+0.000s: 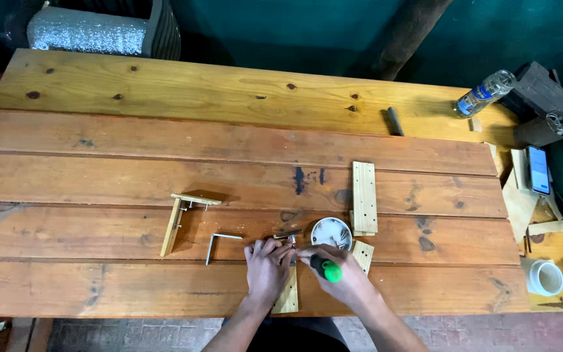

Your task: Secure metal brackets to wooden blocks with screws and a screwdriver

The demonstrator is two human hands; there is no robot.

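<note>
1. The left hand (267,267) lies flat on a small wood strip (288,296) at the near edge of the tabletop (164,150), its fingers (263,248) spread narrow and pressed on the strip's far end, beside a metal bracket (288,233).
2. The right hand (337,274) is just right of the left, its fingers wrapped round a screwdriver (325,268) with a black and green handle; the tip points left toward the bracket, but the tip itself is hidden between the hands.
3. The strip runs near to far under the left hand, its near end sticking out by the wrist.
4. A white dish (331,233) sits just beyond the right hand; it seems to hold small metal parts, too small to tell apart.
5. A wood block (362,254) lies just right of the right hand, and a longer plank (364,197) lies beyond it, pointing far.
6. An L-shaped bracket (219,244) lies left of the hands; farther left stands a joined wooden corner piece (184,218).
7. At the far right: a bottle (485,93) on its side, a phone (538,169), a white cup (545,276).
8. A dark rod (394,121) lies on the far plank.
</note>
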